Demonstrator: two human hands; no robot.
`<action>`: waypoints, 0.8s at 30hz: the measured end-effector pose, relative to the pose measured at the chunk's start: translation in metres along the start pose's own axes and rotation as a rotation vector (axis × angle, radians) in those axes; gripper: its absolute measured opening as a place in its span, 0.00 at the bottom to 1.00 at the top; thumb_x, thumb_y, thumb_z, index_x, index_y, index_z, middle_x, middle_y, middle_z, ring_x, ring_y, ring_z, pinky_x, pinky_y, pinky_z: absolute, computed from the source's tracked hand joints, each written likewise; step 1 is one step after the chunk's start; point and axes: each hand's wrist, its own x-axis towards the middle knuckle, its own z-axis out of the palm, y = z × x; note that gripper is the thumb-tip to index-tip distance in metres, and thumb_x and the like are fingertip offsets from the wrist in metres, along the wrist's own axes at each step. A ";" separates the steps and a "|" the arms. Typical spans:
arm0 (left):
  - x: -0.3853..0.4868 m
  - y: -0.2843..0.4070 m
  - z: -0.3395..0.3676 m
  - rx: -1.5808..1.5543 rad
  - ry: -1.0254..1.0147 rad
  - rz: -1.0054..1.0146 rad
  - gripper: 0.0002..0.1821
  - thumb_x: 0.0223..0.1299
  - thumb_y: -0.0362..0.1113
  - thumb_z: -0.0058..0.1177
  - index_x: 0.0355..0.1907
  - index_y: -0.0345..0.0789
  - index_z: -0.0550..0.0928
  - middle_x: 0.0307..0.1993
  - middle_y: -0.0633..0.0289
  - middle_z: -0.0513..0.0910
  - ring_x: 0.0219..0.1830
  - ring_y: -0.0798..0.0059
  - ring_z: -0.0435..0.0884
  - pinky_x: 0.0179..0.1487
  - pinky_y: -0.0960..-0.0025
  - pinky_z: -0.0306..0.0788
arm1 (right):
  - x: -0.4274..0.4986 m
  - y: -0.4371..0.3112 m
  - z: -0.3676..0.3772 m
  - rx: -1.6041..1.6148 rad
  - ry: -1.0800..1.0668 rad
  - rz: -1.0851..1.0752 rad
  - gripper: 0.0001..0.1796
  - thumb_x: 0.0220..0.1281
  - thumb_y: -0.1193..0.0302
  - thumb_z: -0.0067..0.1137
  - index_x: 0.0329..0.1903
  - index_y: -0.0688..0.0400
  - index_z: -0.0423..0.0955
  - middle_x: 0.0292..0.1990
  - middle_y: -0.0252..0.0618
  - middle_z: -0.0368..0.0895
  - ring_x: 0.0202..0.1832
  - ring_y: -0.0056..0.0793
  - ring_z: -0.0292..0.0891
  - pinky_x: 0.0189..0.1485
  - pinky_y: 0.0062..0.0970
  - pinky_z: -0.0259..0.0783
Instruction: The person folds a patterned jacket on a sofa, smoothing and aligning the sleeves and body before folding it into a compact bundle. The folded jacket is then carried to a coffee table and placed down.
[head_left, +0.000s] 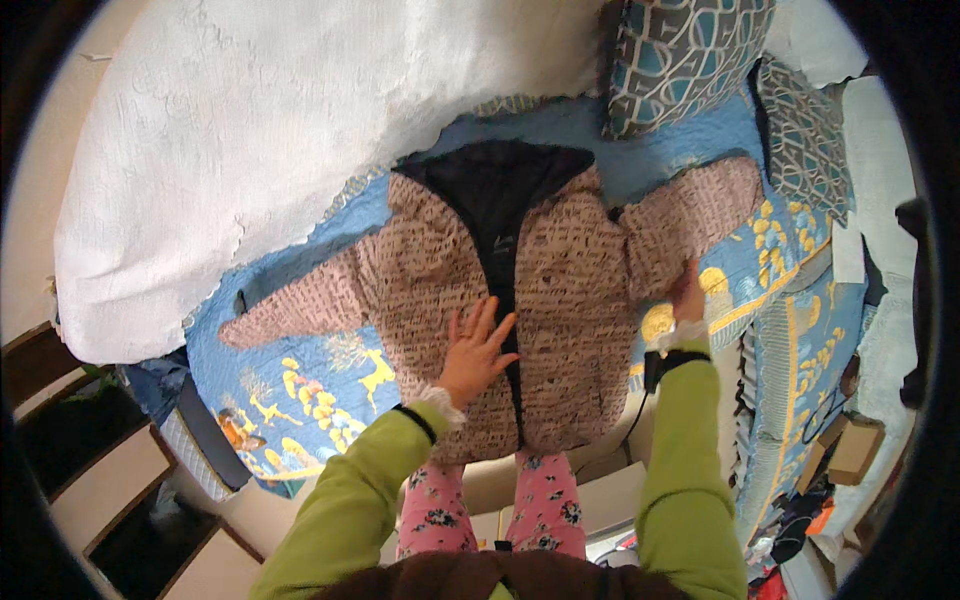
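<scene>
A pink-beige jacket (574, 322) with a dark script-like pattern and a black lining (491, 184) lies spread before me, its front partly apart and both sleeves stretched outwards. On its left front panel rests my left hand (478, 354), palm down with the fingers apart, close to the front edge. My right hand (687, 294) is at the lower edge of the right sleeve (694, 214); its fingertips are partly hidden, so whether they pinch the fabric is unclear. The left sleeve (300, 300) lies flat on a blue patterned cover (315, 390).
A white textured cloth (247, 135) spreads over the upper left. Patterned cushions (686, 60) (802, 135) stand at the upper right. Small cardboard boxes (855, 450) lie at the lower right, and dark-topped steps or shelves (112, 465) are at the lower left.
</scene>
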 end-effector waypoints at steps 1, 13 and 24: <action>-0.001 0.008 0.009 -0.035 -0.046 0.019 0.39 0.67 0.54 0.52 0.76 0.46 0.56 0.78 0.53 0.43 0.79 0.54 0.40 0.75 0.42 0.34 | 0.009 -0.003 -0.003 0.296 -0.035 0.045 0.34 0.66 0.62 0.58 0.71 0.59 0.59 0.57 0.44 0.74 0.54 0.41 0.72 0.57 0.36 0.67; 0.007 0.034 0.037 -0.168 -0.028 -0.272 0.35 0.66 0.40 0.55 0.74 0.45 0.60 0.77 0.53 0.47 0.77 0.52 0.48 0.74 0.44 0.45 | -0.030 -0.151 -0.028 0.373 0.141 -0.341 0.22 0.64 0.69 0.63 0.59 0.61 0.73 0.56 0.44 0.76 0.59 0.35 0.71 0.62 0.37 0.67; -0.106 -0.030 0.018 -0.619 0.452 -0.643 0.32 0.69 0.32 0.49 0.73 0.35 0.58 0.71 0.49 0.61 0.69 0.54 0.63 0.69 0.56 0.60 | -0.200 -0.140 0.209 -0.870 -0.644 -0.317 0.27 0.64 0.78 0.53 0.67 0.57 0.66 0.62 0.59 0.66 0.63 0.54 0.65 0.63 0.48 0.66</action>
